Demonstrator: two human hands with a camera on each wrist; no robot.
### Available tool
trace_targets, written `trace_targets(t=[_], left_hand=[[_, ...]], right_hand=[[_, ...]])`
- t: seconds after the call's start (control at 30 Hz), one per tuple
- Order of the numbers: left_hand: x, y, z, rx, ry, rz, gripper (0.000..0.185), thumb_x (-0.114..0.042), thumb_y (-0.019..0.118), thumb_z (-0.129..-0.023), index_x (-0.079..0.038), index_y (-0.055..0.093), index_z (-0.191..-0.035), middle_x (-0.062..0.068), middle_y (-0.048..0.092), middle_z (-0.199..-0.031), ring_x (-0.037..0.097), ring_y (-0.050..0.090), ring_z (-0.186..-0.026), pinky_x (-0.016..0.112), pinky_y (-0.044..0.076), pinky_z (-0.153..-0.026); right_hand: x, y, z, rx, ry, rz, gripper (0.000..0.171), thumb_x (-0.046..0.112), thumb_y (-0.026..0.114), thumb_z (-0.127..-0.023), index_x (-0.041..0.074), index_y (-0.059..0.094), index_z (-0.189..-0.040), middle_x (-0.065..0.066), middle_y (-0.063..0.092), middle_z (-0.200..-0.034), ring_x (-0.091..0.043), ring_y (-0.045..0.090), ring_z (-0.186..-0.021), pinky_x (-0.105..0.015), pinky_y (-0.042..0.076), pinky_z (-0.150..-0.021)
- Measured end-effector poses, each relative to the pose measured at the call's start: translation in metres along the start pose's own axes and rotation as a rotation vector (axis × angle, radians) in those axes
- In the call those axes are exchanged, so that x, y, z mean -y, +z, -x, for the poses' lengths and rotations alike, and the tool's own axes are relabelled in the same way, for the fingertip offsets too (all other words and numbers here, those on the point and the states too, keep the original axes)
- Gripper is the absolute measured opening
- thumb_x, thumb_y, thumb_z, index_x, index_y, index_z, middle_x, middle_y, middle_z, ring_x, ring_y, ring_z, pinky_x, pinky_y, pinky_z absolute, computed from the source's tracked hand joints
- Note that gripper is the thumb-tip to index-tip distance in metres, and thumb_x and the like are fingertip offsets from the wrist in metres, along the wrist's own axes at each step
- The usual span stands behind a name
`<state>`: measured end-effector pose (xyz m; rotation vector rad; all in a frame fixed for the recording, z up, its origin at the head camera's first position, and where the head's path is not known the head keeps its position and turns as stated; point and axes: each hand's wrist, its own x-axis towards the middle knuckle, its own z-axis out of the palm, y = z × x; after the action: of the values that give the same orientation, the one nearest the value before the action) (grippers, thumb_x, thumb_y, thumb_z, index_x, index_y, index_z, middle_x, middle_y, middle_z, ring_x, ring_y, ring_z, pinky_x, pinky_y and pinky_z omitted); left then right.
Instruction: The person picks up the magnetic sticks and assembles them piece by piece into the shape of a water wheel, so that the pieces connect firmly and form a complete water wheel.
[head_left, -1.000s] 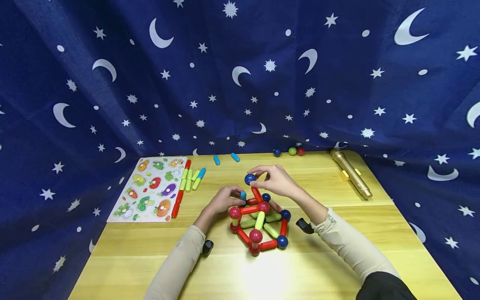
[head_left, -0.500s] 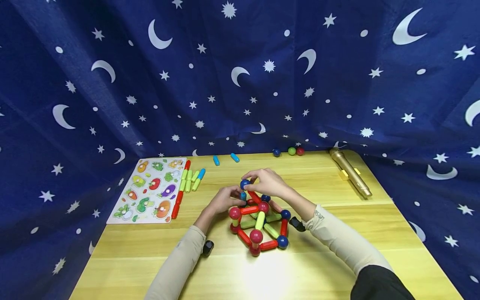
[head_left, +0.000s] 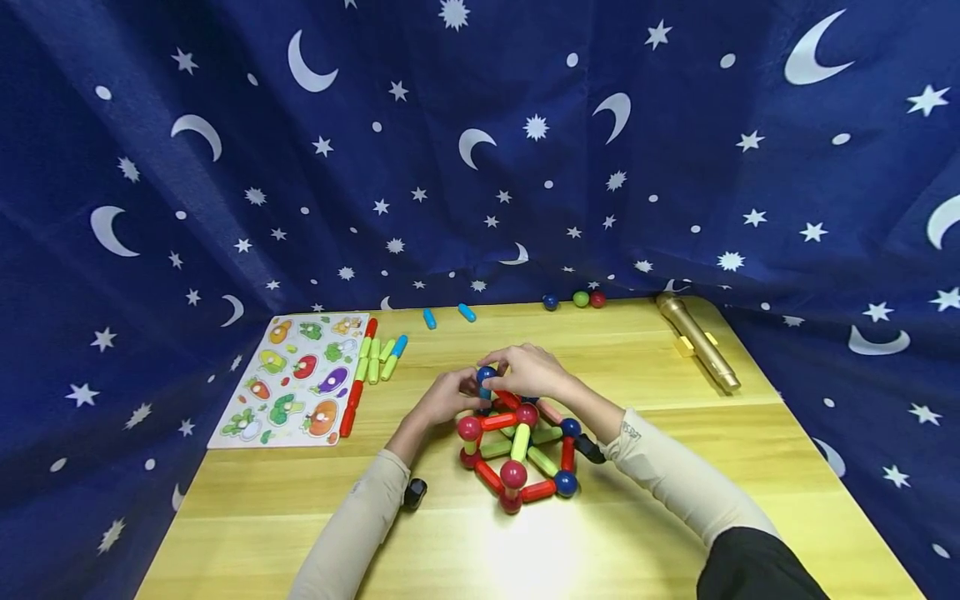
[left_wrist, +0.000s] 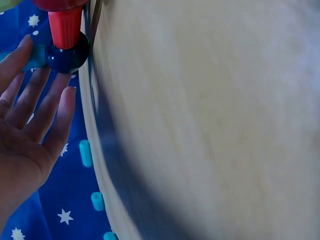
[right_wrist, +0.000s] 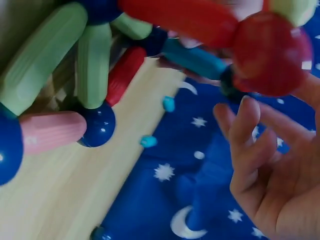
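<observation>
A magnetic rod-and-ball frame of red, green and pink rods with red balls [head_left: 513, 475] and blue balls [head_left: 566, 483] stands on the table. At its far left side my left hand [head_left: 447, 398] pinches an upright blue magnetic rod [head_left: 484, 392]. In the left wrist view the rod's lower end meets a dark blue ball [left_wrist: 66, 56] with a red rod [left_wrist: 65, 27] attached. My right hand [head_left: 528, 371] holds another blue ball [head_left: 487, 375] between thumb and fingers, right at the blue rod's top. A slanted red rod [head_left: 507, 399] runs from the held ball's side toward a red ball.
A vegetable picture board [head_left: 285, 383] lies at the left, with red, green and blue rods [head_left: 374, 358] beside it. Two blue rods [head_left: 467, 312] and several loose balls [head_left: 581, 298] lie along the back edge. A gold microphone-like tube [head_left: 699, 342] is at the right.
My right hand has moved left and down, bringing the blue ball and the attached red rod over onto the blue rod's top. My left hand stays on the blue rod.
</observation>
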<state>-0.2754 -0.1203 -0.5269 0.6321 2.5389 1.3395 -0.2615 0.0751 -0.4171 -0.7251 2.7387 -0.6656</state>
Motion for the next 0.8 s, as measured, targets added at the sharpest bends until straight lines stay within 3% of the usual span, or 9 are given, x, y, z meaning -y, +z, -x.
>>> trace_targets(t=[0.13,0.3,0.4,0.5,0.67,0.8], left_hand=[[-0.001,0.002,0.000,0.031,0.015,0.020,0.027,-0.017,0.078,-0.082,-0.011,0.066,-0.105,0.007,0.074,-0.100,0.019,0.069,-0.096,0.038,0.053,-0.090],[-0.001,0.002,0.000,0.084,-0.008,0.057,0.039,-0.005,0.075,-0.083,-0.009,0.061,-0.119,0.013,0.072,-0.110,0.026,0.068,-0.106,0.040,0.052,-0.095],[-0.001,0.001,0.001,0.097,-0.019,0.064,0.043,-0.001,0.074,-0.083,-0.010,0.059,-0.123,0.014,0.070,-0.115,0.028,0.067,-0.110,0.041,0.051,-0.097],[0.000,-0.003,0.006,0.111,-0.014,0.046,0.045,-0.002,0.073,-0.084,-0.010,0.058,-0.125,0.015,0.069,-0.117,0.029,0.066,-0.111,0.041,0.052,-0.096],[0.002,-0.009,0.020,0.130,-0.010,0.011,0.044,-0.003,0.076,-0.081,-0.008,0.059,-0.121,0.015,0.072,-0.106,0.025,0.069,-0.099,0.033,0.056,-0.086],[0.002,-0.012,0.036,0.136,-0.011,-0.068,0.038,-0.008,0.080,-0.078,-0.008,0.063,-0.112,0.008,0.073,-0.093,0.016,0.069,-0.085,0.027,0.056,-0.078]], right_hand=[[-0.001,-0.003,0.027,-0.037,0.048,0.038,0.052,0.047,0.071,-0.085,0.023,0.061,-0.130,0.000,0.070,-0.098,-0.015,0.059,-0.071,-0.028,0.041,-0.055],[-0.003,-0.001,0.061,-0.047,0.148,0.074,0.037,0.049,0.075,-0.080,0.021,0.066,-0.103,0.006,0.061,-0.071,-0.013,0.052,-0.059,-0.029,0.037,-0.049],[-0.005,0.004,0.070,-0.057,0.157,0.062,0.030,0.049,0.074,-0.081,0.021,0.065,-0.090,0.007,0.053,-0.059,-0.011,0.044,-0.051,-0.027,0.030,-0.046],[-0.005,0.006,0.070,-0.073,0.154,0.031,0.028,0.047,0.075,-0.080,0.020,0.067,-0.087,0.007,0.053,-0.056,-0.010,0.043,-0.049,-0.025,0.029,-0.045],[-0.006,0.006,0.066,-0.066,0.163,0.000,0.030,0.042,0.076,-0.080,0.018,0.071,-0.096,0.006,0.067,-0.069,-0.009,0.054,-0.053,-0.027,0.038,-0.048],[-0.008,0.005,0.062,-0.077,0.145,-0.001,0.031,0.041,0.076,-0.080,0.019,0.070,-0.102,0.003,0.073,-0.084,-0.010,0.062,-0.067,-0.028,0.044,-0.057]])
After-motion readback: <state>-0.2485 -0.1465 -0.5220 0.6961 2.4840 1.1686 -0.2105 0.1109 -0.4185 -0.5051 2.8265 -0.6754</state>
